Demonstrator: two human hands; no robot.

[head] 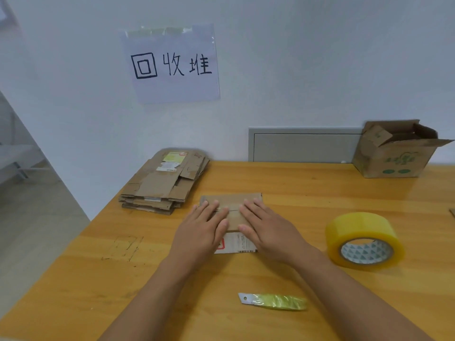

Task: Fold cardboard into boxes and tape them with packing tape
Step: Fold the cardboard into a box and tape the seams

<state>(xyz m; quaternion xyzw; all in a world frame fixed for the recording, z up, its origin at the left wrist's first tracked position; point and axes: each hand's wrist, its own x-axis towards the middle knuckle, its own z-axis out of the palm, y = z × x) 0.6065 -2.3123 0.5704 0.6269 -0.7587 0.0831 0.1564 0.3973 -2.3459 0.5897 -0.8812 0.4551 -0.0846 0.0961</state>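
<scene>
- A small cardboard box (231, 205) sits in the middle of the wooden desk (295, 188), with its flaps folded down flat on top.
- The left hand (202, 230) lies flat on the left part of the box. Its fingers (209, 210) are straight and close together, pressing down and not curled around anything.
- The right hand (268, 227) lies flat on the right part of the box. Its fingers (253, 207) are straight too, a little spread, pressing on the flaps.
- The two thumbs almost meet in the middle, just above a white label (236, 243) with a bit of red on the near side of the box.
- A big roll of yellowish packing tape (364, 239) lies on the desk to the right of the hands, near them but not touching.
- A cutter blade (273, 301) lies on the near part of the desk between the two arms (its handle end is wrapped in something green and crinkly).
- A stack of flat cardboard (162, 185) sits at the far left of the desk.
- An open brown box (394, 153) with green print stands at the far right, near the wall.
- A white paper sign (170, 64) with black writing is taped on the wall above the stack.
</scene>
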